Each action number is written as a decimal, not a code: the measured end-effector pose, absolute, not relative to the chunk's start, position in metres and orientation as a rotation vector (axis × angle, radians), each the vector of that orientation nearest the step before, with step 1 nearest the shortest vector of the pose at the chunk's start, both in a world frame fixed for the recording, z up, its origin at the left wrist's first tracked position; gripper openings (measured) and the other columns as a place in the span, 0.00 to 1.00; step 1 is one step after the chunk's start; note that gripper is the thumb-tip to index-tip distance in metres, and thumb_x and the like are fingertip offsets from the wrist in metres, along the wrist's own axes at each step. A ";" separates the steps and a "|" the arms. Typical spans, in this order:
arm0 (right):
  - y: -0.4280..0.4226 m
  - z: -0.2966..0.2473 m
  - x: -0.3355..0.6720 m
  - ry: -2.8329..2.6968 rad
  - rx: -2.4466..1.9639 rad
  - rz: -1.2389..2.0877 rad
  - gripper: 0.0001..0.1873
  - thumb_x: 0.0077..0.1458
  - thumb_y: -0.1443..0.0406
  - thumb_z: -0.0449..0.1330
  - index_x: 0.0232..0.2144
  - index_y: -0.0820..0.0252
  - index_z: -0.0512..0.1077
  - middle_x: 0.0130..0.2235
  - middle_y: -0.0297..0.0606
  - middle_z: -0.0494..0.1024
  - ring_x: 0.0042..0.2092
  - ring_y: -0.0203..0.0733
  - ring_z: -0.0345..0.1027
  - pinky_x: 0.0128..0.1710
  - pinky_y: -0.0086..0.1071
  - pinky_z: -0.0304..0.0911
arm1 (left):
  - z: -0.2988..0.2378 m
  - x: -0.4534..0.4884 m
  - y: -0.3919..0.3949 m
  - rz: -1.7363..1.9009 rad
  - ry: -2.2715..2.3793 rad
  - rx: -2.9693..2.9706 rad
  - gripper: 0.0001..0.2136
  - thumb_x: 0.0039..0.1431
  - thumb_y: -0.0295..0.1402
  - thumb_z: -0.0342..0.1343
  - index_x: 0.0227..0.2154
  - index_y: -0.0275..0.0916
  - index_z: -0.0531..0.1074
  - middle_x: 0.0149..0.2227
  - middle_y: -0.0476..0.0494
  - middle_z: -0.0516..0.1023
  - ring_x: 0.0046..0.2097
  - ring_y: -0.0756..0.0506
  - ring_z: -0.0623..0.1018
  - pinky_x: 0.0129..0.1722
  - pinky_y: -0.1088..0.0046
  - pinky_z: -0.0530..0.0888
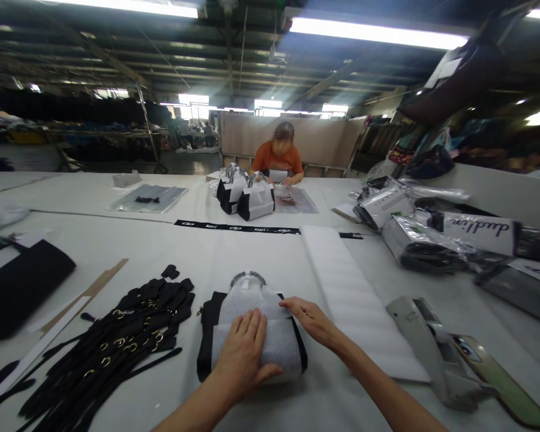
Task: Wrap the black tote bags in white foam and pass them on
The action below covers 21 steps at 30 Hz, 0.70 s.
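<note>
A black handbag point(206, 342) lies on the white table in front of me, with white foam sheet point(247, 295) over its front and round its upright handle. My left hand point(247, 351) rests flat on the foam, its thumb stretched to the right. At the bag's upper right corner, my right hand point(309, 317) touches the foam edge with its fingertips, fingers stretched out to the left. Part of the bag's front is hidden under my left hand. Left of the bag is a pile of black straps point(130, 336) with gold-coloured rings.
To the right lie a long foam strip point(342, 288), a grey tape dispenser point(436, 348) and a phone point(508, 384). Plastic-wrapped bags point(423, 240) are heaped beyond. Across the table, a person in orange point(276, 157) works behind foam-covered bags point(257, 201). A black bag point(27, 288) lies far left.
</note>
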State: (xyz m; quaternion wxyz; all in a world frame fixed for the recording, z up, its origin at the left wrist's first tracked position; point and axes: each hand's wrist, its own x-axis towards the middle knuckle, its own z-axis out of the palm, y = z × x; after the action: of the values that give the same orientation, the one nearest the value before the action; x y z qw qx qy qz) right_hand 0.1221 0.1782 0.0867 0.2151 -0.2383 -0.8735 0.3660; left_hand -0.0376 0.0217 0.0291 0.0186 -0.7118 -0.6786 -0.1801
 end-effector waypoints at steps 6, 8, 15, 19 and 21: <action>0.165 0.072 0.131 -2.511 -0.512 0.815 0.13 0.56 0.57 0.59 0.40 0.56 0.76 0.46 0.43 0.74 0.49 0.46 0.67 0.52 0.43 0.63 | 0.026 -0.034 0.020 -0.585 -2.103 -2.181 0.43 0.53 0.63 0.39 0.62 0.33 0.52 0.64 0.28 0.56 0.64 0.32 0.58 0.61 0.48 0.58; 0.162 0.068 0.131 -2.494 -0.520 0.791 0.11 0.54 0.60 0.60 0.39 0.56 0.76 0.45 0.43 0.75 0.48 0.46 0.67 0.51 0.43 0.64 | 0.025 -0.033 0.017 -0.600 -2.111 -2.177 0.43 0.52 0.63 0.40 0.62 0.33 0.53 0.63 0.29 0.57 0.64 0.32 0.58 0.61 0.49 0.58; 0.149 0.063 0.132 -2.458 -0.572 0.740 0.06 0.55 0.66 0.58 0.33 0.55 0.76 0.37 0.38 0.75 0.42 0.43 0.68 0.44 0.38 0.64 | 0.022 -0.037 0.013 -0.533 -2.087 -2.242 0.42 0.51 0.62 0.46 0.64 0.42 0.49 0.64 0.31 0.56 0.63 0.32 0.60 0.60 0.48 0.61; 0.150 0.057 0.124 -2.379 -0.678 0.732 0.06 0.53 0.69 0.57 0.25 0.57 0.70 0.32 0.36 0.73 0.38 0.42 0.67 0.40 0.36 0.62 | 0.026 -0.037 0.018 -0.411 -2.042 -2.273 0.39 0.51 0.60 0.49 0.64 0.54 0.44 0.63 0.29 0.57 0.61 0.29 0.62 0.55 0.43 0.66; 0.152 0.055 0.121 -2.361 -0.735 0.734 0.06 0.50 0.71 0.58 0.24 0.58 0.67 0.31 0.35 0.73 0.37 0.42 0.66 0.38 0.35 0.61 | 0.022 -0.039 0.022 -0.396 -2.019 -2.255 0.39 0.52 0.60 0.48 0.64 0.54 0.44 0.63 0.27 0.58 0.61 0.28 0.62 0.54 0.43 0.66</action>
State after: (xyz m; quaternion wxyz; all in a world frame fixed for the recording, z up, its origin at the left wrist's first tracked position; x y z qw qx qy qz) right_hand 0.1212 0.1520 0.0555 0.2773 -0.2737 -0.8794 0.2735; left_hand -0.0392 0.0218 0.0224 0.0446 -0.7380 -0.6607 -0.1297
